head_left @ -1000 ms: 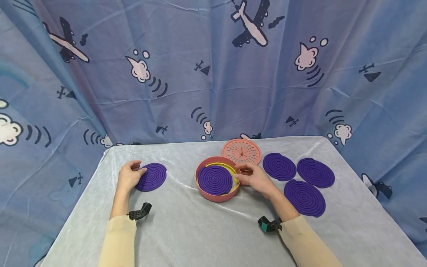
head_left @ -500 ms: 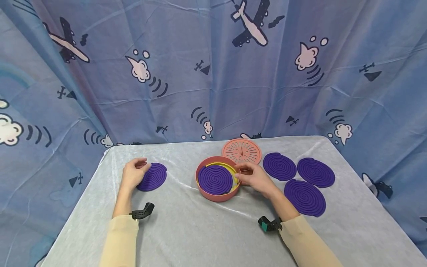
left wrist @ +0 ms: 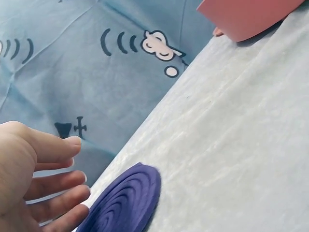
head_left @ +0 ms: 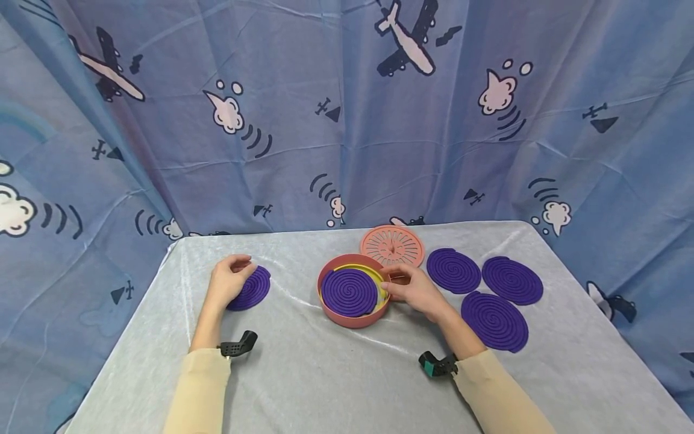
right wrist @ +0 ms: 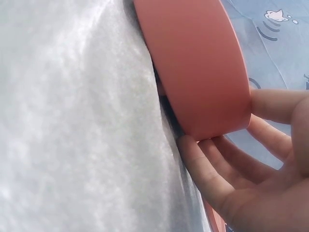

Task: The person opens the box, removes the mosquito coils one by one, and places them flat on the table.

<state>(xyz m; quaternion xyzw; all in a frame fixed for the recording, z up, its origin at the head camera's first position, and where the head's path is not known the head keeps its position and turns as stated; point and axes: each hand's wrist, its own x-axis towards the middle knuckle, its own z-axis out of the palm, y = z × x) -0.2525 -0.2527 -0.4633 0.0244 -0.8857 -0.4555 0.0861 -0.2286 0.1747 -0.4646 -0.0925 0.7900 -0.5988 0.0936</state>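
My left hand (head_left: 228, 280) hangs over the left part of a purple mosquito coil (head_left: 258, 290) lying on the cloth. In the left wrist view its fingers are loosely spread, with a gap to the coil and nothing held. At the middle of the table stands a round salmon-pink box (head_left: 353, 323), and another purple mosquito coil (head_left: 349, 293) lies inside it. A yellow ring (head_left: 374, 274) shows beside that coil. My right hand (head_left: 414, 292) grips the box's right side, with fingertips against the outer wall in the right wrist view and a finger over the rim.
A slotted salmon-pink lid (head_left: 393, 244) lies flat behind the box. To the right lie three more coils, a back one (head_left: 453, 271), a far-right one (head_left: 512, 281) and a front one (head_left: 494, 322). A blue patterned curtain (head_left: 293, 120) hangs behind the table.
My left hand has moved rightward from the coil's left edge until it covers more of the coil, which stays in place. The right hand and the box have not moved.
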